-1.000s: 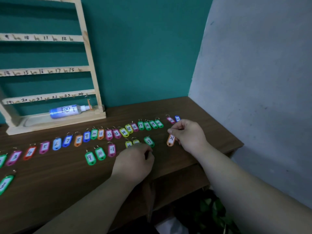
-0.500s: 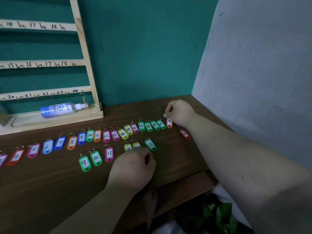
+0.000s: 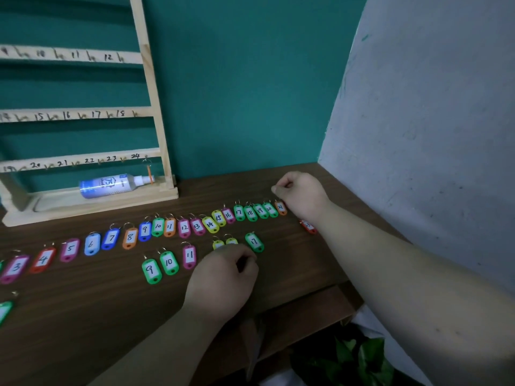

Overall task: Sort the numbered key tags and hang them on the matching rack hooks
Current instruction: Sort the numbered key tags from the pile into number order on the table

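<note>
Right hand (image 3: 302, 195) curled beside orange tag (image 3: 281, 208)

A dark wooden table (image 3: 83, 330) is carrying a long row of numbered key tags (image 3: 184, 227), with 21 at its right end. A shorter second row (image 3: 168, 262) is lying nearer the front edge, a red tag (image 3: 308, 225) is sitting apart at the right, and a wooden rack (image 3: 92, 203) is standing behind
</note>
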